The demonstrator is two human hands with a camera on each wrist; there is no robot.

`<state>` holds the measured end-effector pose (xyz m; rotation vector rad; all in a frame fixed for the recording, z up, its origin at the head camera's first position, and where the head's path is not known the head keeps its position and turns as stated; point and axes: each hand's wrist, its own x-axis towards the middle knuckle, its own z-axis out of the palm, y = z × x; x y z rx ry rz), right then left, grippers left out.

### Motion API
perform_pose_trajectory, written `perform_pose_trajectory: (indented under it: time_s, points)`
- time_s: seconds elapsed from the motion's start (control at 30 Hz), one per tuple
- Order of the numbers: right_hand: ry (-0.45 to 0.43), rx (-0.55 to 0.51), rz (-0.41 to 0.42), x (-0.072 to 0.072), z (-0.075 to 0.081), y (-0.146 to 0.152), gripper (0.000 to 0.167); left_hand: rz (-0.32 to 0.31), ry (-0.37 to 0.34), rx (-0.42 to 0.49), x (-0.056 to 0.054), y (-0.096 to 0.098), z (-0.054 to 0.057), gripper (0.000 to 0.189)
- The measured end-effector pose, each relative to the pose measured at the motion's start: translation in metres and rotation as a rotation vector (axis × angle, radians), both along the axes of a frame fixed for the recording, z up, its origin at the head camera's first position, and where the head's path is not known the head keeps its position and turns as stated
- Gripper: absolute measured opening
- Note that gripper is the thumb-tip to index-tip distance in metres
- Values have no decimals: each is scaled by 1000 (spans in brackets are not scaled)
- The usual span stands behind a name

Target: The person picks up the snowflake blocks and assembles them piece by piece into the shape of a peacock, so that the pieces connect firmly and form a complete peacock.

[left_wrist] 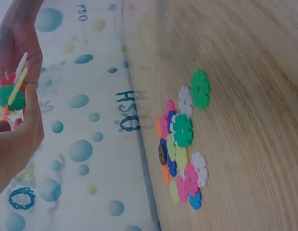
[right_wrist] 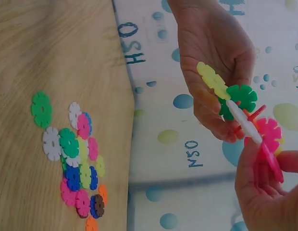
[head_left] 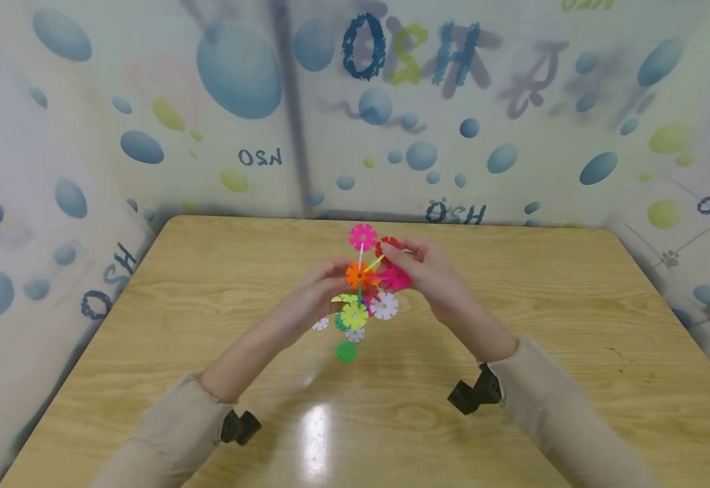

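Note:
Both hands hold one assembly of slotted, flower-shaped plastic discs in the air over the table. An orange disc [head_left: 359,276] sits at its middle, with a pink disc [head_left: 363,237] above it and a green disc [right_wrist: 241,101] and a white disc [right_wrist: 242,120] joined on. My left hand [head_left: 321,295] grips the assembly from the left, its fingertips partly hidden behind the discs. From the other side, my right hand [head_left: 430,274] pinches the assembly, the thumb lying over a red disc [head_left: 388,245] in the head view. Some joints are hidden by the fingers.
Below the hands, loose discs lie in a pile on the wooden table [head_left: 513,407]; among them are a green disc [left_wrist: 200,89], a brown disc [right_wrist: 98,205] and a blue disc [right_wrist: 72,178]. A patterned wall covering [head_left: 330,135] stands behind the table.

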<state>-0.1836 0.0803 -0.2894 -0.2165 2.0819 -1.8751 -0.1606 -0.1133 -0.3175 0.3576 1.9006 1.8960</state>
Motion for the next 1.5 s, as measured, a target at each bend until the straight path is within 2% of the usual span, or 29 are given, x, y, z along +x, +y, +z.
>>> perform_pose_trajectory:
  time_s: [0.13, 0.2, 0.27, 0.37, 0.43, 0.5, 0.63, 0.77, 0.9, 1.03, 1.17, 1.23, 1.37, 1.5]
  points:
    - [-12, -33, -37, 0, -9, -2, 31, 74, -100, 55, -3, 4, 2, 41]
    - [-16, -39, -45, 0, -12, -3, 32, 72, -115, 38, -4, 5, 4, 44]
    - [-17, -33, -52, -2, -13, -4, 32, 41, -125, -1, -6, 5, 5, 53]
    - [-7, 12, -64, -7, -12, -4, 33, -45, -113, -120, -7, 4, 6, 63]
    - [-2, 50, -65, -11, -10, -4, 33, -96, -103, -187, -7, 4, 5, 65]
    - [-1, 103, -60, -16, -8, -5, 35, -125, -83, -225, -8, 4, 3, 58]
    - [-19, 192, -14, -24, -8, -10, 35, -166, -72, -200, -10, 5, -4, 43]
    - [-17, 260, 62, -35, -10, -21, 35, -194, -113, -144, -13, 6, -11, 41]
    - [15, 321, 118, -44, -10, -31, 38, -131, -132, -120, -15, 6, -18, 42]
    - [29, 340, 107, -48, -11, -31, 47, -4, -97, -125, -14, 2, -19, 40]
    - [-9, 299, 83, -48, -21, -24, 53, 130, -75, -157, -13, -5, -15, 36]
    - [-32, 269, 111, -43, -27, -21, 55, 182, -67, -159, -12, -7, -13, 36]
    - [-68, 166, 203, -24, -34, -18, 53, 251, -27, -114, -8, -9, -12, 37]
    - [-75, 10, 213, -7, -35, -20, 46, 299, 28, -100, -3, -7, -10, 32]
